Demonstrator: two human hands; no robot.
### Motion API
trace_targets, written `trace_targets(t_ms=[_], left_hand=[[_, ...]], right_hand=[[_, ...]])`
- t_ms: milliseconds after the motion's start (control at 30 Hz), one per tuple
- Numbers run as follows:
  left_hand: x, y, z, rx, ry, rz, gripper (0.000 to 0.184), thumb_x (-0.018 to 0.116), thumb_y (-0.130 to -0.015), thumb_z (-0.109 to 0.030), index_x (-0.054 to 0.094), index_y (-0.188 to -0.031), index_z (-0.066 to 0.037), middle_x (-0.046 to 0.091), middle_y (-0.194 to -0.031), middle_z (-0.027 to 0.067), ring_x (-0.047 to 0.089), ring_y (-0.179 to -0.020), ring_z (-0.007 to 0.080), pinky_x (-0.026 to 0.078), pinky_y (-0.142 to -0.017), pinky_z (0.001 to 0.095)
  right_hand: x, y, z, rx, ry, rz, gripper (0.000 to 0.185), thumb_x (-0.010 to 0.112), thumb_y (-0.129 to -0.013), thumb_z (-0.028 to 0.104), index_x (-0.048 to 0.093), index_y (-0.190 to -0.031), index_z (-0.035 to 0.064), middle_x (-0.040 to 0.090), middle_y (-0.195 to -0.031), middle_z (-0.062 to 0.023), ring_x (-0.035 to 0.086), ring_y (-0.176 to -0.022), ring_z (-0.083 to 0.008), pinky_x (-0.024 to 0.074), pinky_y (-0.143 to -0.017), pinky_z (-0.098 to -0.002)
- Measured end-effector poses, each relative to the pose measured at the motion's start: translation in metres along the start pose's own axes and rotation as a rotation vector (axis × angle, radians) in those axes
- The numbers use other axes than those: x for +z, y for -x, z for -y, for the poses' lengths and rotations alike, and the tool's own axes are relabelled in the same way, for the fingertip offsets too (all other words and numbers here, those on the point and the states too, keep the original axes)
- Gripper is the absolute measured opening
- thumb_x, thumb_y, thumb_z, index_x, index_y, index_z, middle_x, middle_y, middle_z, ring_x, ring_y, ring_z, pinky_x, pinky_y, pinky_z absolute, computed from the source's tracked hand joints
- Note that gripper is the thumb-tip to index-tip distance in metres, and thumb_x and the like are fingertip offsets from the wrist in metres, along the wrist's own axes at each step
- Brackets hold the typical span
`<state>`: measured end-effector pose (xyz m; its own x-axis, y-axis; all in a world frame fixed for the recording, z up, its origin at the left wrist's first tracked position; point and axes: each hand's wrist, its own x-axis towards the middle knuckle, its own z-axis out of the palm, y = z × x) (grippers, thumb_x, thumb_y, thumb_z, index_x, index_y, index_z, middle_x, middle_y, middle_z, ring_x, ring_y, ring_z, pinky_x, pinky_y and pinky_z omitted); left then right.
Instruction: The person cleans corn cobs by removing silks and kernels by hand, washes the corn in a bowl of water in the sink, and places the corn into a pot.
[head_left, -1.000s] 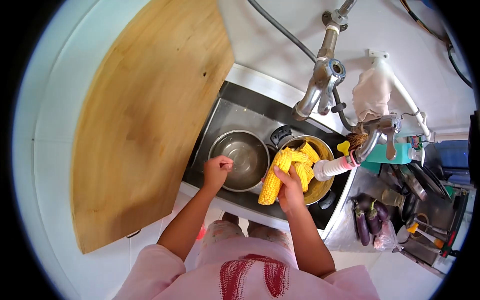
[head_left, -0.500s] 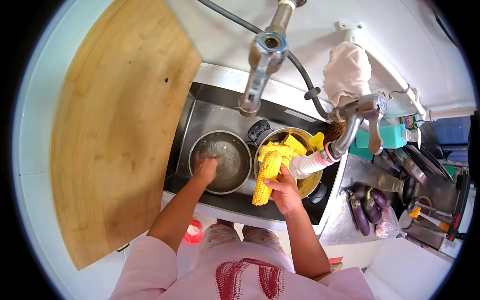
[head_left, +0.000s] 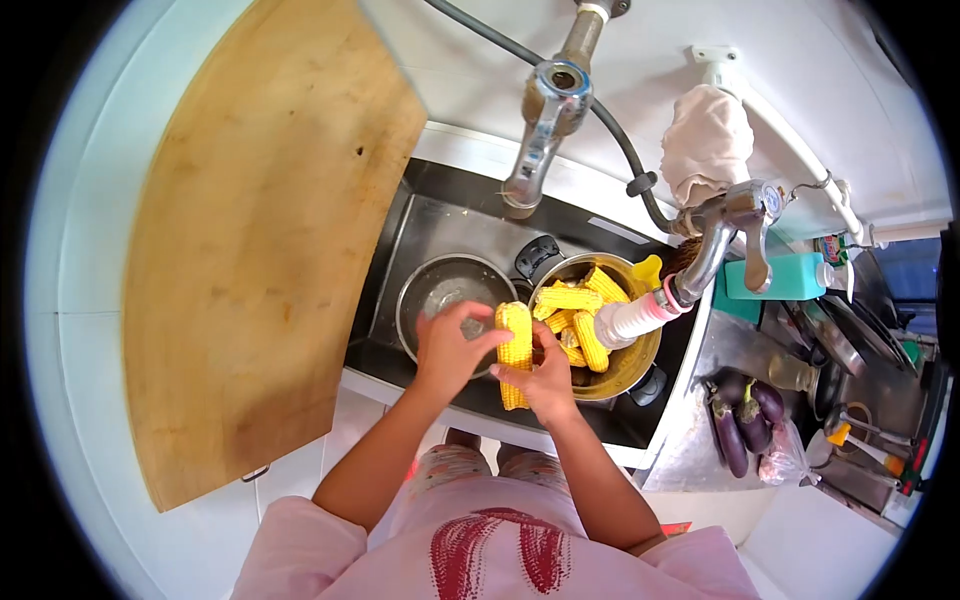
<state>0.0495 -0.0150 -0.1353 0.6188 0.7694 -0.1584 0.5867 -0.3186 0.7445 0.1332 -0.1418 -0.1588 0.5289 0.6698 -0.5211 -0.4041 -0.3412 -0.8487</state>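
A yellow corn cob (head_left: 515, 350) is held upright over the front of the sink, between my two hands. My right hand (head_left: 545, 380) grips its lower right side, thumb across the front. At the upper left side, my left hand (head_left: 455, 345) has its thumb on the kernels and its fingers curled towards the cob; the fingertips' exact contact is hard to see. Behind my left hand sits a round metal pan (head_left: 420, 290) with water in it. Right of the cob, a metal pot (head_left: 640, 375) with dark handles holds several corn pieces (head_left: 592, 340).
Two taps hang over the sink (head_left: 440, 220): a bare faucet (head_left: 540, 150) and one with a white ribbed hose (head_left: 630, 318) above the pot. A large wooden board (head_left: 260, 240) stands at left. Several eggplants (head_left: 750, 425) and a teal bottle (head_left: 785, 275) are on the right counter.
My left hand has come up out of the water pan to the corn cob. My right hand has brought the cob left, away from the pot, and turned it more upright.
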Motion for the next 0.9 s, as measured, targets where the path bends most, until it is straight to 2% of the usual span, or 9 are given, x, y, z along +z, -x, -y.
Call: trace_targets(t_ms=[33,133,167,200,267,300,367,833,900], left_hand=[[-0.004,0.003,-0.003,-0.036,0.120,0.073,0.029,0.077,-0.070,-0.029,0.071,-0.089,-0.008,0.069,-0.084,0.0075,0.064,-0.089,0.0241,0.029,-0.102,0.0476],[-0.013,0.005,0.003,-0.052,0.081,0.059,0.026,0.078,-0.069,-0.027,0.072,-0.082,-0.005,0.070,-0.079,0.0093,0.065,-0.078,0.0238,0.033,-0.099,0.0439],[-0.016,0.005,0.003,-0.025,0.091,0.009,0.022,0.078,-0.068,-0.022,0.071,-0.076,-0.003,0.069,-0.073,0.0098,0.065,-0.071,0.0234,0.040,-0.091,0.0399],[-0.021,0.007,0.001,-0.024,0.089,0.003,0.022,0.078,-0.068,-0.022,0.071,-0.076,-0.003,0.069,-0.073,0.0098,0.065,-0.071,0.0234,0.040,-0.091,0.0399],[-0.032,0.010,-0.004,-0.052,0.047,0.000,0.019,0.077,-0.069,-0.018,0.071,-0.077,-0.002,0.069,-0.074,0.0106,0.066,-0.069,0.0220,0.048,-0.077,0.0340],[-0.034,0.011,-0.003,-0.050,0.045,-0.007,0.019,0.077,-0.069,-0.018,0.071,-0.077,-0.002,0.069,-0.074,0.0106,0.066,-0.069,0.0220,0.048,-0.077,0.0340],[-0.036,0.013,0.000,-0.061,0.042,-0.023,0.015,0.075,-0.071,-0.013,0.070,-0.078,-0.001,0.069,-0.073,0.0108,0.067,-0.069,0.0184,0.050,-0.064,0.0289],[-0.060,0.012,-0.006,-0.031,0.299,-0.028,0.013,0.072,-0.073,-0.006,0.068,-0.083,0.002,0.069,-0.075,0.0077,0.064,-0.070,0.0107,0.050,-0.065,0.0250],[-0.062,0.010,-0.002,-0.054,0.349,-0.008,0.013,0.072,-0.074,-0.005,0.068,-0.083,0.003,0.069,-0.075,0.0076,0.063,-0.070,0.0100,0.049,-0.065,0.0247]], right_hand=[[0.005,0.001,0.001,-0.069,0.100,-0.035,0.072,0.081,-0.063,0.004,0.045,-0.126,0.0008,0.057,-0.112,-0.0129,0.057,-0.100,-0.0215,0.0469,-0.086,-0.0323],[0.015,0.003,0.001,-0.163,0.233,-0.091,0.071,0.080,-0.061,0.005,0.044,-0.122,0.0020,0.056,-0.109,-0.0148,0.057,-0.101,-0.0273,0.0453,-0.088,-0.0358],[0.016,0.004,0.002,-0.197,0.266,-0.093,0.071,0.080,-0.061,0.005,0.044,-0.122,0.0023,0.057,-0.108,-0.0146,0.056,-0.101,-0.0273,0.0451,-0.088,-0.0359],[0.019,0.005,0.005,-0.231,0.299,-0.095,0.072,0.080,-0.060,0.004,0.044,-0.122,0.0026,0.057,-0.108,-0.0143,0.056,-0.101,-0.0274,0.0450,-0.088,-0.0360],[0.025,0.007,0.011,-0.230,0.309,-0.092,0.072,0.080,-0.060,0.004,0.045,-0.122,0.0032,0.057,-0.107,-0.0143,0.056,-0.100,-0.0276,0.0448,-0.088,-0.0361],[0.028,0.008,0.015,-0.228,0.319,-0.093,0.072,0.080,-0.059,0.003,0.045,-0.122,0.0038,0.057,-0.107,-0.0142,0.056,-0.099,-0.0278,0.0447,-0.087,-0.0363],[0.032,0.007,0.015,-0.236,0.286,-0.080,0.072,0.080,-0.060,0.003,0.045,-0.122,0.0043,0.057,-0.106,-0.0138,0.056,-0.099,-0.0270,0.0450,-0.087,-0.0360],[0.036,0.012,0.036,-0.219,0.179,0.008,0.072,0.079,-0.059,0.000,0.046,-0.122,0.0061,0.056,-0.102,-0.0089,0.056,-0.093,-0.0195,0.0469,-0.084,-0.0316],[0.038,0.013,0.039,-0.240,0.155,0.019,0.073,0.079,-0.058,-0.002,0.045,-0.122,0.0058,0.055,-0.098,-0.0054,0.054,-0.090,-0.0156,0.0460,-0.082,-0.0288]])
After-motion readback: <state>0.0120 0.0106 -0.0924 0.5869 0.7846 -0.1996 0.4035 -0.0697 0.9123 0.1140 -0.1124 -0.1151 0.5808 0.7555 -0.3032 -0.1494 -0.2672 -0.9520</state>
